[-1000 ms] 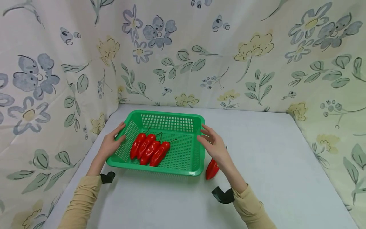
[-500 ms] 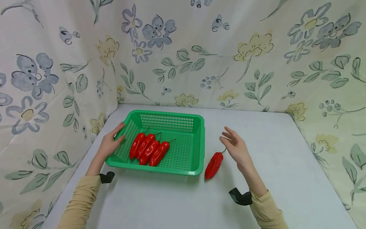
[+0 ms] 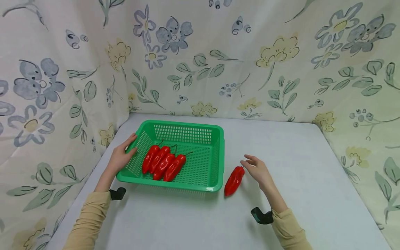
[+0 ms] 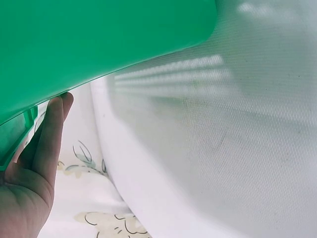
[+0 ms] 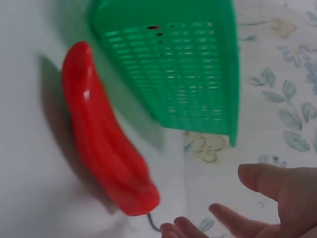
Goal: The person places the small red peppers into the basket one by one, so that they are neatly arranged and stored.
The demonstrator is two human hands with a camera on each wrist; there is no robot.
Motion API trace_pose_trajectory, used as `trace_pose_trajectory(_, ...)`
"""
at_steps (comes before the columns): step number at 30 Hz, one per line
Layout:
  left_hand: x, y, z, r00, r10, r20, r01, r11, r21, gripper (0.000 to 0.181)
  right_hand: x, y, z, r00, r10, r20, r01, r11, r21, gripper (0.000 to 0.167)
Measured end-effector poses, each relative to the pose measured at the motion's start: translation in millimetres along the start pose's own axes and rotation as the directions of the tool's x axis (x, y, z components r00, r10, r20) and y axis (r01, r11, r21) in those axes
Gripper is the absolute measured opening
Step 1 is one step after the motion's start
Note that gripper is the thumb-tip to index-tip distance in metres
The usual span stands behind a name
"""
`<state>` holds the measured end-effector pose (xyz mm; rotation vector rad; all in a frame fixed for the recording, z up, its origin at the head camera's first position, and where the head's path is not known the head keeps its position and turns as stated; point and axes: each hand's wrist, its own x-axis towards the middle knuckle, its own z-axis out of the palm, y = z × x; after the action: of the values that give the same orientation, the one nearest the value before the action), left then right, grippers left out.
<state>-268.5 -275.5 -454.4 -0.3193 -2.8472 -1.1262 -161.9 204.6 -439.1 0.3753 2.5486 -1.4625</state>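
Observation:
On the white table sits a green slotted plastic basket (image 3: 200, 165), with several glossy red peppers (image 3: 175, 168) side by side in its left half. My left hand (image 3: 120, 156) holds the basket's left end, thumb at the rim and fingers along the outer wall; the left wrist view shows these fingers (image 4: 52, 134) nearly straight against it. Right of the basket lies a single red pepper (image 3: 234, 181), its thin stem pointing away. At that stem is my right hand (image 3: 257, 171), fingers loosely bent. In the right wrist view, its thumb (image 5: 262, 179) stays apart from the fingers.
A floral curtain (image 3: 200, 62) hangs behind and along the sides of the white table (image 3: 297, 166). Black straps (image 3: 262, 216) stick out from both wrists, below tan sleeves.
My right hand has left the basket's right end, moved right, then come down to the lone pepper's stem. My left hand and the basket stay put.

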Motion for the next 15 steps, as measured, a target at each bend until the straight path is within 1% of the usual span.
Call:
trace_pose_trajectory(4,-0.2,-0.8,0.7,1.000,0.008,-0.001,-0.008,1.000,0.001,0.054,4.8,11.6,7.7,1.000,0.022,0.006,-0.021,0.999,-0.043,0.052)
trace_pose_trajectory(8,-0.1,-1.1,1.2,1.000,0.011,-0.003,-0.011,1.000,0.003,0.054,7.4,18.5,14.6,0.999,0.033,0.014,-0.033,0.998,-0.051,0.052)
trace_pose_trajectory(15,0.2,-1.6,1.1,1.000,0.005,-0.005,-0.005,1.000,-0.006,0.053,10.8,24.2,24.3,0.999,0.025,-0.028,-0.028,0.995,-0.094,0.049)
